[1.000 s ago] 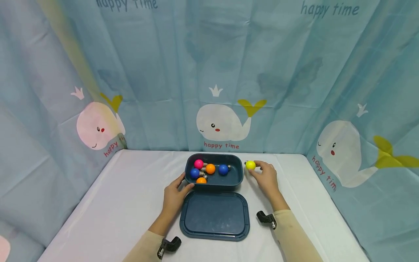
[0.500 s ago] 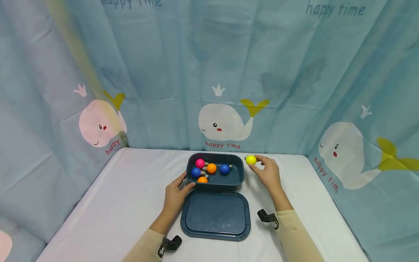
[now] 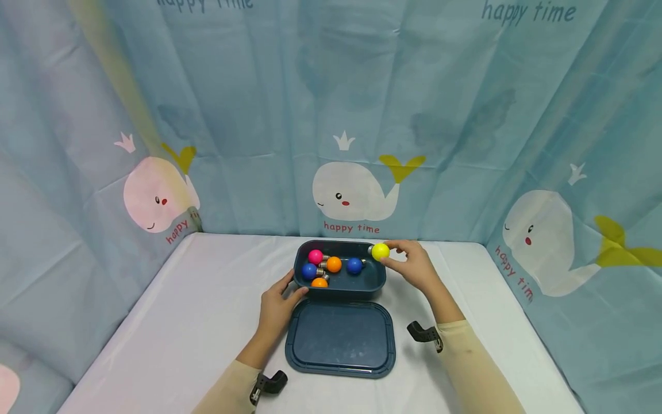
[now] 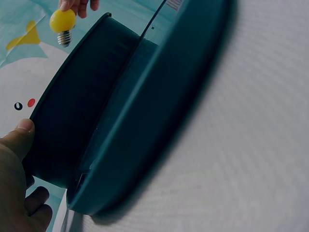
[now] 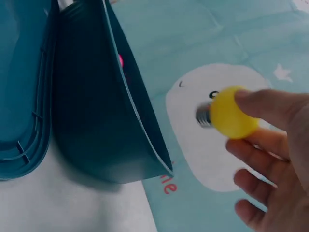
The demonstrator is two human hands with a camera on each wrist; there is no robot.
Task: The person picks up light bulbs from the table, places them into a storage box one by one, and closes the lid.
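My right hand [image 3: 415, 267] pinches a yellow light bulb [image 3: 380, 252] by its round globe, above the right end of a dark blue box [image 3: 357, 294]. In the right wrist view the bulb's metal screw base points toward the box. My left hand [image 3: 276, 309] holds the box's front left corner, its thumb on the front wall in the left wrist view and its other fingers partly hidden around the side. Inside the box lie a pink bulb [image 3: 315, 257], two blue bulbs [image 3: 354, 265] and two orange bulbs [image 3: 334, 264].
A dark blue lid [image 3: 340, 339] lies flat on the white tablecloth [image 3: 207, 322], just in front of the box. Light blue curtains [image 3: 258, 115] printed with whales surround the table at the back and sides. Each wrist carries a black camera mount.
My right hand has lifted the yellow bulb slightly and carried it left, from beside the box to over its right end. The left hand stays on the box corner.
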